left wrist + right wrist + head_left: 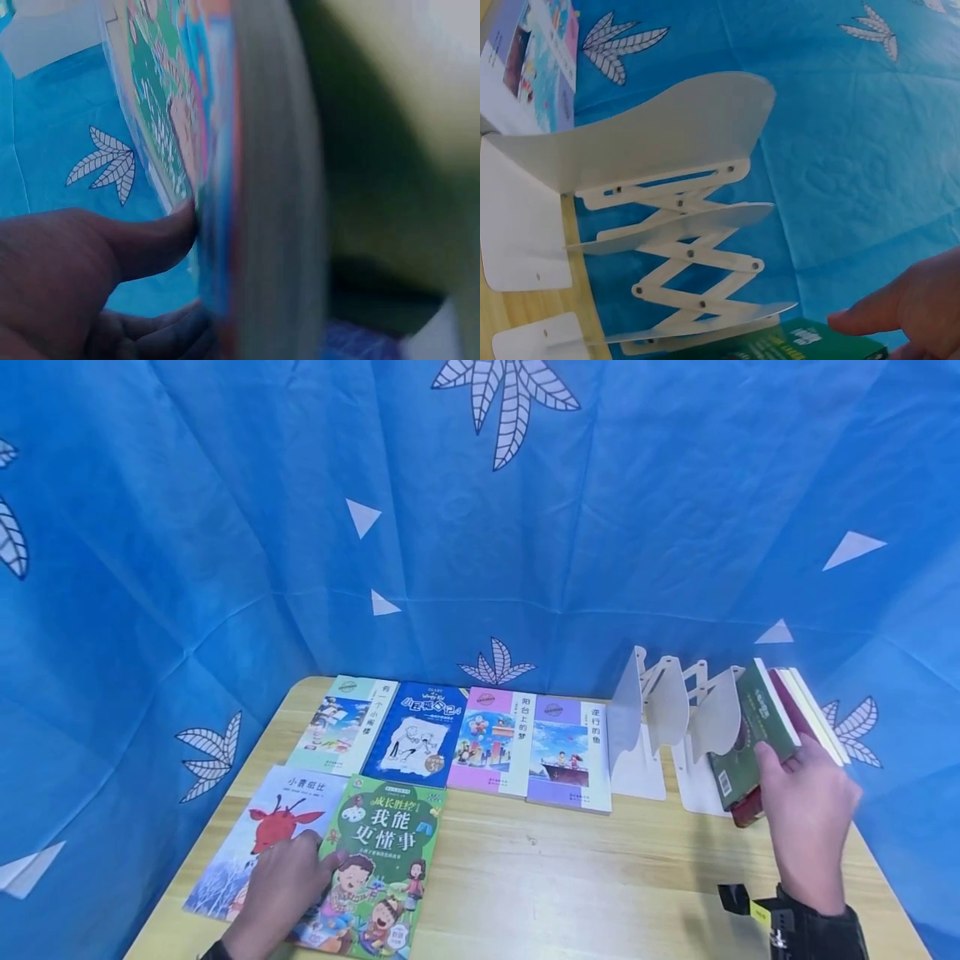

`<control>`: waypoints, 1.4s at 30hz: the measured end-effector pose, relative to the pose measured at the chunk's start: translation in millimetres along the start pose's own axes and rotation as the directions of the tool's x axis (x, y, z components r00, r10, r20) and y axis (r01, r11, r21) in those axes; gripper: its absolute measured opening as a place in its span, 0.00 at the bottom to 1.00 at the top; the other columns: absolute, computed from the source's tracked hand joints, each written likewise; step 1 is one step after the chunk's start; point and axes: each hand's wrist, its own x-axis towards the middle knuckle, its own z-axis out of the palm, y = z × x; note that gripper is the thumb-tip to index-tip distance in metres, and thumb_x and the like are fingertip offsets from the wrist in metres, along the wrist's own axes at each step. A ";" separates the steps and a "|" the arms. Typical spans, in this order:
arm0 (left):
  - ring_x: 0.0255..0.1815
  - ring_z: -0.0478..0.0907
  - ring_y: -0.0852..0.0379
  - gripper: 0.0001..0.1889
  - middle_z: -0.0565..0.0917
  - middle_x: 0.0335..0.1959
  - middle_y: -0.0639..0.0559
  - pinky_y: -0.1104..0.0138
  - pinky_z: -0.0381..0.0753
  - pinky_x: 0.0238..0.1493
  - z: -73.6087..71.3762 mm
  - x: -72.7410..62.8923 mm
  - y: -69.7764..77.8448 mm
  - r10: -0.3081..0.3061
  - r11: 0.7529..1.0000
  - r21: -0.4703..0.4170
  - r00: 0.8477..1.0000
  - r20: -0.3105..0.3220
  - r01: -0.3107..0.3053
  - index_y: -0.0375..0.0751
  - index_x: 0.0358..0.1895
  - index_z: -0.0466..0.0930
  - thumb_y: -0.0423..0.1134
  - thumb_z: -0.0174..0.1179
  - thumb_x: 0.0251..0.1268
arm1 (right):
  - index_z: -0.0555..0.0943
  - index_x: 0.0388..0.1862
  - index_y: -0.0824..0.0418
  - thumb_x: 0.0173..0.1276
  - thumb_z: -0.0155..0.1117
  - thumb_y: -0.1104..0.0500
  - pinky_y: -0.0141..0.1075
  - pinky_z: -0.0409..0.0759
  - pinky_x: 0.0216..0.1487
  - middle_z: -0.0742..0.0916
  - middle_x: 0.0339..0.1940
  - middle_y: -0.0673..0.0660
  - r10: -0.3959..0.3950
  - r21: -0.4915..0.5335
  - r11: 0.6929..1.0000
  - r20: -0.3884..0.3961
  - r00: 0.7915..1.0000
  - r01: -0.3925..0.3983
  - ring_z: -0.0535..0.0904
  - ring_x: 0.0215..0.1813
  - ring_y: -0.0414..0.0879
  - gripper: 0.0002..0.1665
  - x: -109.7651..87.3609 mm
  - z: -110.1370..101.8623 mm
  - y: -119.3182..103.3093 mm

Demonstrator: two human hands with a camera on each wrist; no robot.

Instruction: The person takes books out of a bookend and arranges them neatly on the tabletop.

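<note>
My left hand pinches the left edge of a green cartoon-covered book, which overlaps a pale book with a red deer. In the left wrist view the thumb presses the book's cover, with the other fingers partly hidden behind its edge. At the right, my right hand grips a dark green book standing tilted beside the white folding bookend. A dark red book stands just to its right. The right wrist view shows the thumb at the green book's corner.
Several books lie face up in a row along the back, among them a blue diary book and a purple-edged book beside the bookend. Behind the wooden table hangs a blue leaf-patterned cloth.
</note>
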 end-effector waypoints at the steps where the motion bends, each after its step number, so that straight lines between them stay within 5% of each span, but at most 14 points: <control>1: 0.23 0.73 0.52 0.26 0.73 0.17 0.47 0.61 0.70 0.29 -1.1 -0.3 1.1 0.015 1.000 0.014 1.000 -0.011 -0.015 0.23 0.43 0.84 0.50 0.71 0.65 | 0.79 0.61 0.79 0.78 0.59 0.56 0.48 0.86 0.31 0.86 0.49 0.80 -0.002 -0.001 1.000 0.002 1.000 0.002 0.85 0.50 0.77 0.26 0.6 1.0 0.6; 3: 0.20 0.70 0.53 0.25 0.69 0.15 0.48 0.64 0.64 0.27 -3.1 -1.0 2.3 0.043 0.999 0.028 0.999 -0.025 -0.042 0.23 0.39 0.85 0.50 0.72 0.64 | 0.79 0.62 0.78 0.78 0.58 0.56 0.49 0.87 0.25 0.86 0.50 0.80 0.000 0.003 1.000 0.006 1.000 0.000 0.85 0.50 0.77 0.26 1.8 2.3 1.5; 6: 0.19 0.70 0.54 0.25 0.69 0.14 0.49 0.65 0.62 0.26 -5.1 -0.6 2.6 0.066 0.998 0.024 0.997 -0.038 -0.065 0.23 0.38 0.85 0.49 0.74 0.62 | 0.78 0.64 0.77 0.79 0.57 0.58 0.63 0.87 0.37 0.85 0.53 0.80 0.004 0.018 1.000 0.004 1.000 -0.004 0.84 0.51 0.78 0.26 2.4 4.5 1.3; 14: 0.19 0.71 0.55 0.23 0.70 0.13 0.50 0.67 0.61 0.26 -7.5 5.4 -0.6 0.050 0.999 -0.018 0.999 -0.003 -0.050 0.27 0.34 0.86 0.50 0.75 0.60 | 0.74 0.70 0.76 0.81 0.54 0.57 0.68 0.81 0.52 0.81 0.62 0.80 0.061 0.010 0.998 0.037 0.997 -0.061 0.80 0.58 0.80 0.28 7.1 10.9 -0.9; 20: 0.19 0.68 0.54 0.21 0.64 0.13 0.55 0.66 0.60 0.27 -8.9 9.4 -2.3 0.050 0.999 0.007 0.999 0.006 -0.050 0.39 0.20 0.80 0.50 0.76 0.59 | 0.75 0.67 0.79 0.81 0.53 0.57 0.67 0.83 0.48 0.81 0.58 0.83 0.055 -0.020 0.998 0.013 0.998 -0.054 0.81 0.54 0.81 0.27 10.6 14.3 -1.1; 33: 0.19 0.60 0.57 0.29 0.57 0.13 0.58 0.66 0.59 0.25 -6.6 15.5 -6.0 0.043 0.999 -0.017 0.998 0.042 -0.042 0.45 0.11 0.69 0.53 0.77 0.55 | 0.74 0.67 0.80 0.81 0.52 0.58 0.63 0.86 0.37 0.82 0.56 0.85 0.033 -0.008 0.999 0.026 0.999 -0.033 0.83 0.50 0.81 0.28 8.8 13.3 3.9; 37: 0.18 0.60 0.57 0.28 0.57 0.13 0.58 0.66 0.59 0.25 -6.9 16.5 -5.1 0.054 0.999 -0.009 0.998 0.043 -0.054 0.45 0.11 0.69 0.52 0.77 0.55 | 0.78 0.58 0.83 0.80 0.54 0.59 0.50 0.86 0.19 0.83 0.48 0.86 -0.038 -0.012 0.999 -0.029 0.999 0.037 0.86 0.38 0.79 0.25 7.1 11.7 5.2; 42: 0.19 0.57 0.58 0.29 0.56 0.13 0.59 0.67 0.57 0.25 -8.1 16.3 -2.8 0.056 0.998 -0.005 0.997 0.048 -0.055 0.46 0.11 0.67 0.52 0.78 0.53 | 0.81 0.45 0.84 0.79 0.56 0.60 0.27 0.66 0.06 0.84 0.39 0.86 -0.115 -0.007 0.993 -0.092 0.989 0.115 0.85 0.25 0.74 0.22 3.5 7.3 4.6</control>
